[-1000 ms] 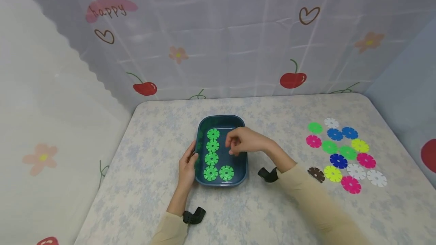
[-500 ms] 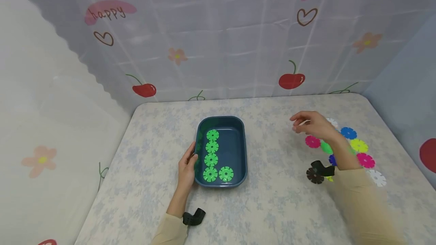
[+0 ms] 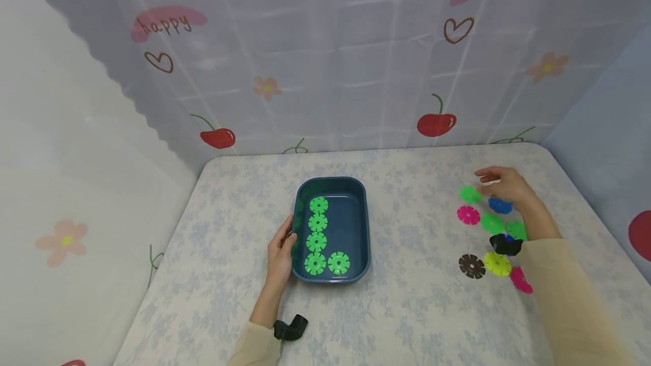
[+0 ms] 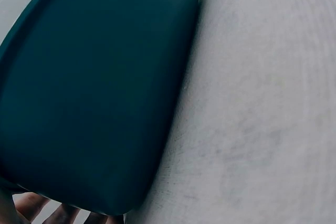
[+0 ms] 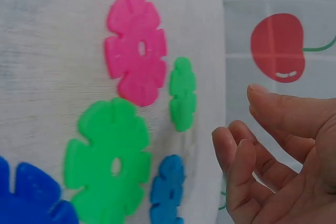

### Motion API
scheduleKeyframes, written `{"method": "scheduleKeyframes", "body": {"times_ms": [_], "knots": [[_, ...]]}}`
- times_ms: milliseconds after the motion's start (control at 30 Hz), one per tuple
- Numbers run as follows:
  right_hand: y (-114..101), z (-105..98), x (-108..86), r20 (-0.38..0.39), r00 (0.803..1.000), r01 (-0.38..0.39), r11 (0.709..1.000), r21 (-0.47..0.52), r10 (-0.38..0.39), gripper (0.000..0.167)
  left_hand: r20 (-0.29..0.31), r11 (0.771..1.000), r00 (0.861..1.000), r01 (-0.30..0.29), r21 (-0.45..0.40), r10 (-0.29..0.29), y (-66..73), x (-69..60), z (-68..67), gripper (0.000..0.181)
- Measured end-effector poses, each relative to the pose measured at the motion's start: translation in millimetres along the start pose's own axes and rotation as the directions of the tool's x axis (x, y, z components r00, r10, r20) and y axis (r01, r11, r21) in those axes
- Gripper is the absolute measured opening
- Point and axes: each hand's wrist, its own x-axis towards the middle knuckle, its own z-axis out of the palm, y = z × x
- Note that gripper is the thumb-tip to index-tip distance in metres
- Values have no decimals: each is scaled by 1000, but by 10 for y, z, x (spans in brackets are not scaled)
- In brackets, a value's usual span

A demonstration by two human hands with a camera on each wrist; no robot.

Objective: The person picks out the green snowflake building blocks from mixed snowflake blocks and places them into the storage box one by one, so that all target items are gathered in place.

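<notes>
Fingers of the right hand are held loosely bent, thumb and fingertips apart, with nothing seen between them, close to the green disc at the far edge of the loose pieces. By the left hand the tray is gripped at its left side, thumb at the rim and fingers against the outer wall, as it rests on the surface. Inside, five green discs have been laid: four in a column along the left, and one beside the lowest, apart from it or barely touching. The right part of the tray is bare above that fifth piece, so the arrangement can be judged only partly done. Outside, three green discs can be counted, left among a pink disc, a blue disc, a yellow disc, a brown disc and others. Some pieces are hidden by the right arm, so what is left cannot be fully counted.
</notes>
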Motion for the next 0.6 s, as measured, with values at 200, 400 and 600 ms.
{"method": "scheduleKeyframes", "body": {"times_ms": [200, 400, 600], "knots": [[41, 67, -14, 74, 997, 6, 1000, 8, -7, 59, 4, 1000, 1000, 2, -15, -1, -10, 3, 9, 47], [97, 130, 28, 97, 995, 23, 999, -49, -18, 56, 3, 1000, 1000, 5, -12, -5, -23, 4, 4, 47], [139, 161, 73, 103, 992, 84, 987, -137, -70, 58, 1, 1000, 1000, 6, -30, -6, -6, 7, 13, 47]]}}
